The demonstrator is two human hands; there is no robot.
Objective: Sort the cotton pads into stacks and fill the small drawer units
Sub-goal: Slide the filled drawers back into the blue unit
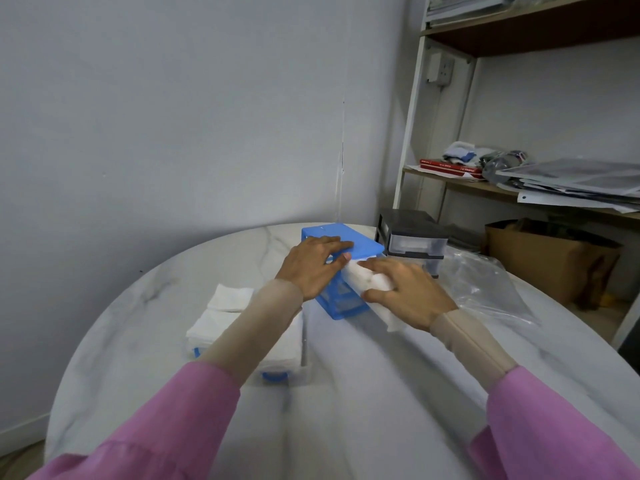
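2 stacks of white cotton pads (221, 315) are lying at the left of the marble table (346, 393). Left hand (311, 268) is resting flat, fingers straight, on the blue drawer unit (341, 242). Right hand (403, 294) is curling its fingers round a wad of pads (367, 280) at the unit's front. Black drawer unit (412, 239) is standing just behind.

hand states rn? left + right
Left hand: open, fingers flat on top of the blue drawer unit.
Right hand: curled around a wad of cotton pads at the unit's front.
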